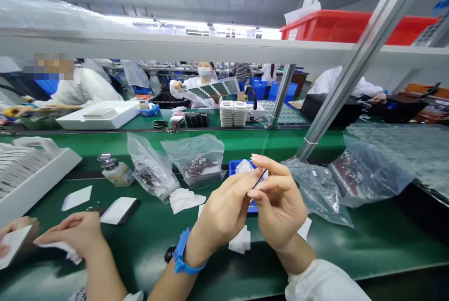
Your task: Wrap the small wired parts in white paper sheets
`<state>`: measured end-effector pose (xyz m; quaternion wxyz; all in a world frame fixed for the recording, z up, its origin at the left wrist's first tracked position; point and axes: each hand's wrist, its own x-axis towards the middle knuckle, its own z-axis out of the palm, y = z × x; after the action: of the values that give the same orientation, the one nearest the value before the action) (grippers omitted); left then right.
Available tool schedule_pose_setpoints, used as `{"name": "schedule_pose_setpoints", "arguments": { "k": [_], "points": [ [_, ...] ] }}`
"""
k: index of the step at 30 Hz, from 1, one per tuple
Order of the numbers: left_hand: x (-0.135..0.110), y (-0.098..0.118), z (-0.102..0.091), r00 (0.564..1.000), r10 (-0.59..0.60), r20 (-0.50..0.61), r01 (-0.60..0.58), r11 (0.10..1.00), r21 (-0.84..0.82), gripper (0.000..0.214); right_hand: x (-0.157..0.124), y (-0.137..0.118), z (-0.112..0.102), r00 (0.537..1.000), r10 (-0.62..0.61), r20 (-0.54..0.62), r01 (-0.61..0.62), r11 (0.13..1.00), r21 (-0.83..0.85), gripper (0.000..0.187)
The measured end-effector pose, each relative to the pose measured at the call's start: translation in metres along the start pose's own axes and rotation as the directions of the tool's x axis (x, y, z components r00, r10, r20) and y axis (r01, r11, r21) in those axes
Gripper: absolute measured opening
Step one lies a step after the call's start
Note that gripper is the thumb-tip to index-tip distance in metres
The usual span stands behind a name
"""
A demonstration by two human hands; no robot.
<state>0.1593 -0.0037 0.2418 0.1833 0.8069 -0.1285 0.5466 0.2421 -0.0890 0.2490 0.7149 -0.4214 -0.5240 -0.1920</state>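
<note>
My left hand (pixel 224 207), with a blue band on its wrist, and my right hand (pixel 278 203) meet above the green bench. Between their fingertips they pinch a thin flat piece (pixel 260 178) with a dark edge. It is seen nearly edge-on, so its faces are hidden. Behind my hands stands a blue tray (pixel 232 168) with white material in it, partly covered by them. A white cloth (pixel 185 199) lies left of my hands, and folded white cloth pieces (pixel 240 240) lie below them.
At left, a co-worker's hands (pixel 75 233) hold a white panel (pixel 16 245) and a cloth. Nearby are a stack of white-topped pieces (pixel 119 210), a bottle (pixel 117 173) and a white tray (pixel 42 186). Clear bags (pixel 196 158) line the back; a metal post (pixel 326 109) rises right.
</note>
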Motion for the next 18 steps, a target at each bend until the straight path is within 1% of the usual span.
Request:
{"name": "schedule_pose_setpoints", "arguments": {
  "k": [4,7,11,14,18],
  "points": [
    [-0.001,-0.006,0.000,1.000,0.000,0.016,0.000,1.000,0.018,0.038,0.001,0.006,0.002,1.000,0.021,0.022,-0.023,0.998,0.058,0.004],
    [-0.003,-0.011,0.002,0.999,0.001,0.037,-0.002,0.999,0.046,0.040,0.003,0.010,0.002,0.999,0.046,0.018,-0.047,0.997,0.060,0.004],
    [-0.004,-0.017,0.006,0.997,-0.057,0.058,0.054,0.997,0.053,0.041,0.007,0.019,0.001,0.995,0.093,0.047,-0.095,0.994,0.057,0.009],
    [-0.004,-0.018,0.010,0.994,-0.107,0.037,0.106,0.993,0.043,0.039,0.008,0.025,0.003,0.994,0.092,0.051,-0.095,0.994,0.056,0.010],
    [-0.006,-0.019,0.015,0.987,-0.161,-0.011,0.161,0.987,0.027,0.038,0.009,0.032,0.008,0.997,0.072,0.012,-0.072,0.997,0.026,0.011]
  ]
}}
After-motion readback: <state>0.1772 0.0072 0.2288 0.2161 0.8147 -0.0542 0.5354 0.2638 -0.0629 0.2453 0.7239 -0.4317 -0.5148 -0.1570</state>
